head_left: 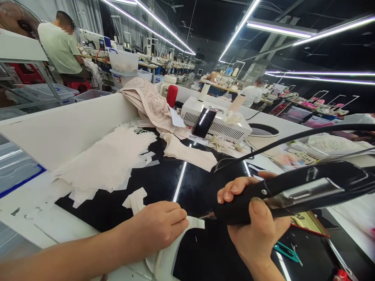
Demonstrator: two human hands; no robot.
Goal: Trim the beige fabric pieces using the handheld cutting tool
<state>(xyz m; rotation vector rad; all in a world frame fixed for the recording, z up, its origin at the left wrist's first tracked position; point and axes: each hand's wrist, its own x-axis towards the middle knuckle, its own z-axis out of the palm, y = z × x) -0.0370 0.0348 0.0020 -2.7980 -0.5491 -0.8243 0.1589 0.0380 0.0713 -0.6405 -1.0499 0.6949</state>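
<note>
My left hand is closed, its fingers pinching a narrow cream fabric strip over the glossy black work surface. One end of the strip sticks out to the right of my fingertips. My right hand grips a black corded handheld tool with a long metal lever and a thin pointed metal tip. That tip sits close to the strip's end; whether they touch I cannot tell. Behind my left hand lies another cream fabric piece. More pale fabric hangs below it, partly hidden by my wrist.
A heap of cream fabric pieces covers the left side. Behind are beige lace garments, a phone and a vented white box. Teal thread snips lie at right. The tool's cable arches across the right. A person sits far left.
</note>
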